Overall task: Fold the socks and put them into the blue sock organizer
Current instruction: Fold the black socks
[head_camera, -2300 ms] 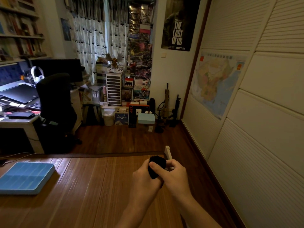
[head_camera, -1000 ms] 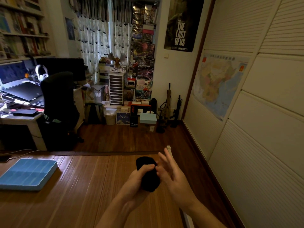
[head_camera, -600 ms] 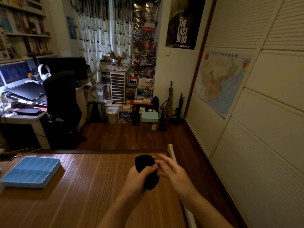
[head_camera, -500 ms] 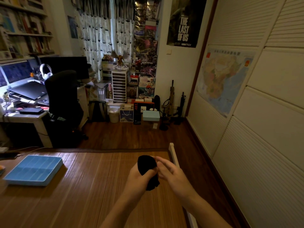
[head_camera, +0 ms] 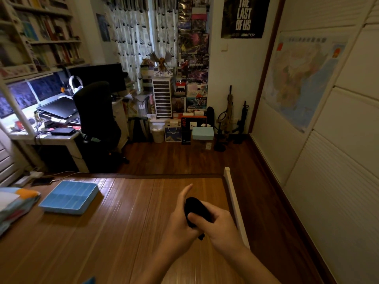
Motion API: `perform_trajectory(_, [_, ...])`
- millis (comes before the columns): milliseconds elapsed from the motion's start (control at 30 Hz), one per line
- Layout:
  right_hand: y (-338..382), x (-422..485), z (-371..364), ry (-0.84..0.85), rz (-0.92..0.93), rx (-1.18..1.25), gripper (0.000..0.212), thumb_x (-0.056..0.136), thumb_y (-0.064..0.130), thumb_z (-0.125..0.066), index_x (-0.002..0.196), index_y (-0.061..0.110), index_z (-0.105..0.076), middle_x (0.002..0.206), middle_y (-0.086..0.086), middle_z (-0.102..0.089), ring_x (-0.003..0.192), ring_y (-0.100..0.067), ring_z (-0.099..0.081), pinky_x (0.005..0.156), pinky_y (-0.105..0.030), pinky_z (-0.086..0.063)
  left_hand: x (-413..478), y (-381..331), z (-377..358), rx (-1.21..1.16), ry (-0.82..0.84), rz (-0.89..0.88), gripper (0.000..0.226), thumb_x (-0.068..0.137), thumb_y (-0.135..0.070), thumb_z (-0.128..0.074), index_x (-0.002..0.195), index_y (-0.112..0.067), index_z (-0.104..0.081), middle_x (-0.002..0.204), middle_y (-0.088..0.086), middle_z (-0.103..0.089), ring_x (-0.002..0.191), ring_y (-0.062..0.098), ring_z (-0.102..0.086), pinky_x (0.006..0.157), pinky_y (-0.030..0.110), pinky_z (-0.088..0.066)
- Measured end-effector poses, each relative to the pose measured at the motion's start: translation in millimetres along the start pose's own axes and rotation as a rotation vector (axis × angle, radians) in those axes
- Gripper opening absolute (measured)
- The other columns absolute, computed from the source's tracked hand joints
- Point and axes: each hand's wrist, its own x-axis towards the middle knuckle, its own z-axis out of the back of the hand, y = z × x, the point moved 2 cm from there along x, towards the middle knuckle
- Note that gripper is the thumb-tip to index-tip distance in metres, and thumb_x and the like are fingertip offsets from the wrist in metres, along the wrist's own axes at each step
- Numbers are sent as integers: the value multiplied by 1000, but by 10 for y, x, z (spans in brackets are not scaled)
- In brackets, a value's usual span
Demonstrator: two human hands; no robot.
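matt black cloth sock (head_camera: 196, 208), glossy slatted wood surface (head_camera: 106, 232)

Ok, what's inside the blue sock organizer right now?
Only blue dividers show in the blue sock organizer; no socks visible. Cell floors are hidden at this angle.

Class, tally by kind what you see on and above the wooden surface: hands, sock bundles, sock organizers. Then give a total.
hands: 2, the left hand and the right hand
black sock bundle: 1
blue sock organizer: 1
total: 4
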Motion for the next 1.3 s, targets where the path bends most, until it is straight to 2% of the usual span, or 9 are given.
perform_trajectory(200, [-312,-107,80,-14,-66,92,23,92,27,-71,114,31,-75,90,-3,-77,70,-28,-72,56,-35,-57,-161,180,-190,38,-1,207,96,81,-13,-79,152,-45,-23,103,-13,-70,76,19,-76,62,26,-60])
perform_trajectory(367, [-504,-57,103,-50,-152,130,16,90,27,-74,99,39,-77,92,8,-79,83,-14,-76,68,-29,-61,-226,221,-417,183,-154,258,72,78,-29,-78,133,-52,-39,106,-25,-66,93,2,-71,72,25,-62])
perform_trajectory(467, [-596,-36,87,-46,-225,159,7,88,35,-75,93,36,-78,89,9,-79,86,-7,-75,78,-27,-61,-259,280,-555,333,-251,299,76,87,-23,-77,151,-24,-36,131,-15,-59,116,0,-62,94,19,-54])
perform_trajectory(533, [-620,-51,73,-37,-263,171,10,86,38,-75,85,30,-81,82,-1,-79,78,-12,-75,67,-28,-58,-293,304,-573,395,-275,338,72,91,-17,-74,151,-15,-35,134,-6,-58,116,3,-62,97,26,-56])
perform_trajectory(667, [-641,-39,104,129,-277,150,46,83,59,-65,85,15,-77,79,-14,-73,63,-23,-66,56,-32,-51,-355,264,-472,203,-183,398,34,96,-15,-64,123,-24,-46,105,8,-65,80,12,-72,66,31,-62])
perform_trajectory(767, [-686,-16,191,310,-336,253,54,95,62,-44,111,23,-76,108,3,-77,99,-13,-73,90,-30,-56,-438,273,-291,-219,-169,584,39,96,-32,-70,130,-24,-52,117,19,-67,87,19,-73,73,31,-58])
perform_trajectory(867, [-684,-25,222,393,-347,360,42,101,48,-45,127,25,-69,124,4,-73,116,-13,-68,98,-32,-54,-479,276,-151,-643,-164,648,45,90,-34,-78,129,-15,-66,118,18,-72,96,29,-72,78,36,-56])
perform_trajectory(1067, [-686,17,-1,326,-335,382,32,93,36,-65,122,25,-72,119,-10,-73,112,-42,-64,95,-57,-52,-496,299,18,-689,-59,631,41,101,-34,-63,138,-16,-61,121,15,-70,95,24,-71,74,32,-55])
perform_trajectory(1300, [-767,132,-470,258,-463,610,47,101,47,-45,124,17,-72,102,-10,-63,87,-21,-60,79,-30,-51,-518,431,477,-827,18,595,55,103,-37,-60,143,-1,-51,115,20,-60,97,28,-59,87,40,-45])
